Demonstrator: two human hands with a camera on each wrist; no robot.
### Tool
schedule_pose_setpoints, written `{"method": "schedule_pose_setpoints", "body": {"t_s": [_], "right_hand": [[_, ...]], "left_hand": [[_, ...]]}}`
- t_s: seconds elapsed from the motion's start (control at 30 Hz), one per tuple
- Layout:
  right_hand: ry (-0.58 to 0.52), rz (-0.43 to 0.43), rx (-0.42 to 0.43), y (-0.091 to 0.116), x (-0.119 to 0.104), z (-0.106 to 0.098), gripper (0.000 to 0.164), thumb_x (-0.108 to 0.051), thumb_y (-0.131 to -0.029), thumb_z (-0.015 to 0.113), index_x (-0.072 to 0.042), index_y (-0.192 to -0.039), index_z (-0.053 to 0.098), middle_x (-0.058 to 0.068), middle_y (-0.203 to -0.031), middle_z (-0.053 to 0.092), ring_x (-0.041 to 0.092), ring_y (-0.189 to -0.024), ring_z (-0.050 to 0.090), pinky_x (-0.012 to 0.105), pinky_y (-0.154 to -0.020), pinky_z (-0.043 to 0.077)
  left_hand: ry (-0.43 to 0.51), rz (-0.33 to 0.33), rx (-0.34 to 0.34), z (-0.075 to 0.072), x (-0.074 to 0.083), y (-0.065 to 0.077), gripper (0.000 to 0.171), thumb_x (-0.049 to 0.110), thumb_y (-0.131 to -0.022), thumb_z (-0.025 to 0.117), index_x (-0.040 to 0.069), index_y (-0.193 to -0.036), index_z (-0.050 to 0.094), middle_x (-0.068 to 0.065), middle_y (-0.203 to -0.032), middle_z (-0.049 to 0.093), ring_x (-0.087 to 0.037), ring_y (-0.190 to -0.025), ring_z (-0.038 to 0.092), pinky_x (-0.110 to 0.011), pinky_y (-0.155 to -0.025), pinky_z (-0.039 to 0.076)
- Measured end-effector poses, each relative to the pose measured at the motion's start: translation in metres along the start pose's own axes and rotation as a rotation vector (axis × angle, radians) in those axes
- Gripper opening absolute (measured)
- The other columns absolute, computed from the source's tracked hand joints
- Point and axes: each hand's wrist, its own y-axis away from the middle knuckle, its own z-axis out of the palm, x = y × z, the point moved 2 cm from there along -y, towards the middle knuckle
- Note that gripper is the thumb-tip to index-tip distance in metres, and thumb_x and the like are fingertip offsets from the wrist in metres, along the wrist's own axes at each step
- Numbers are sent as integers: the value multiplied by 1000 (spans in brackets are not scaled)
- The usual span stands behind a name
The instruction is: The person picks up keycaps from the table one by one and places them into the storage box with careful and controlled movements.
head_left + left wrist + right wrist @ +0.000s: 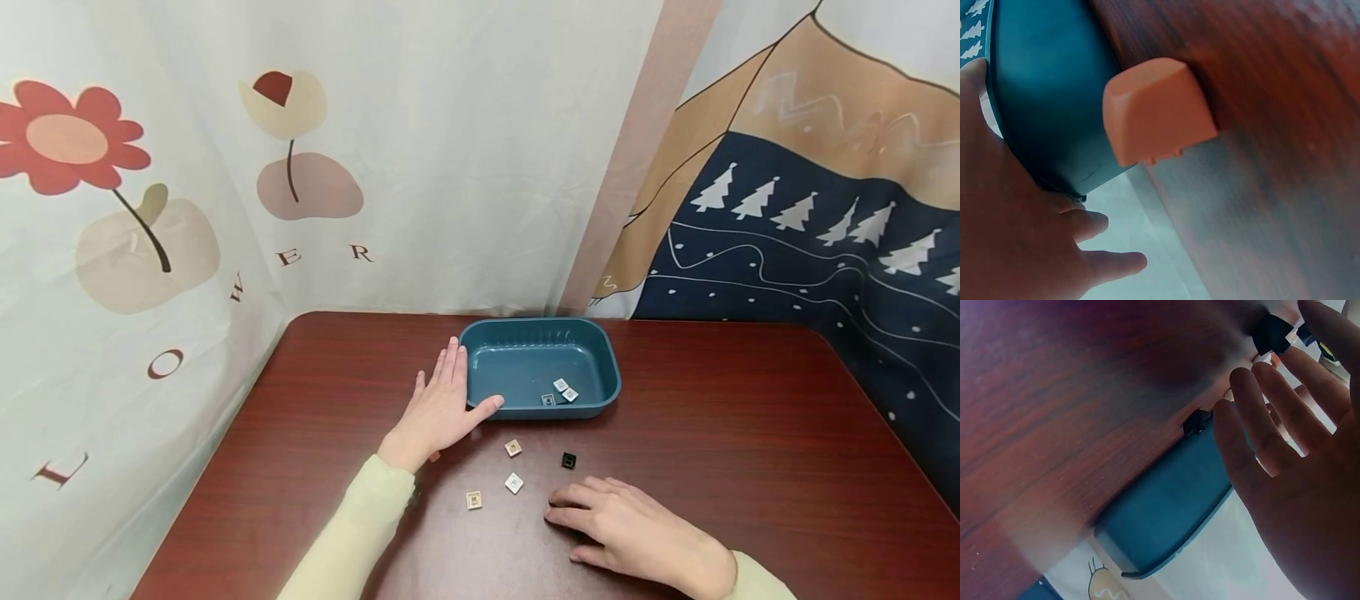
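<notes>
The left hand [438, 408] rests straight-fingered along the left side of a teal plastic bin [480, 337], its thumb across the front rim. An orange keycap [1157, 112] lies on the table near the left wrist, mostly hidden in the head view. The right hand [637, 529] is low over the table with loosely bent fingers and no visible object in its grip. Near it are a black keycap [568, 460] and a white keycap [513, 483]. Two beige keycaps, one farther back [513, 448] and one nearer [474, 500], lie to the left.
Inside the bin, two white keycaps [570, 395] and a darker one [548, 400] sit toward the front right. The brown wooden table [750, 433] meets a printed curtain [450, 150] along its back and sides.
</notes>
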Motion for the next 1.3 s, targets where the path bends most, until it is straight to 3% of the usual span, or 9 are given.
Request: {"method": "schedule_pose_setpoints", "body": {"t_s": [0.17, 0.5, 1.3], "right_hand": [[8, -11, 9, 0, 1, 3, 36, -31, -91, 81, -23, -125, 73, -11, -119, 66, 7, -104, 60, 33, -88, 56], [16, -68, 134, 2, 0, 6, 20, -19, -88, 83, -25, -105, 76, -14, -102, 61, 0, -93, 58, 17, -77, 52], [17, -51, 169, 1, -1, 5, 18, -12, -84, 84, -24, -93, 74, -15, -93, 58, -1, -84, 57, 13, -72, 49]], "left_hand": [[-6, 1, 1, 1, 0, 0, 111, 79, -95, 43, -1, -165, 9, -15, -173, 0, -34, -159, 10, -66, -120, 17], [-5, -1, 1, 1, 0, -1, 111, 80, -95, 42, 0, -165, 10, -15, -174, 0, -33, -159, 9, -66, -120, 18], [-1, -4, -9, 0, 1, 0, 111, 79, -95, 43, 0, -165, 7, -12, -173, -5, -33, -159, 7, -66, -121, 16]]}}
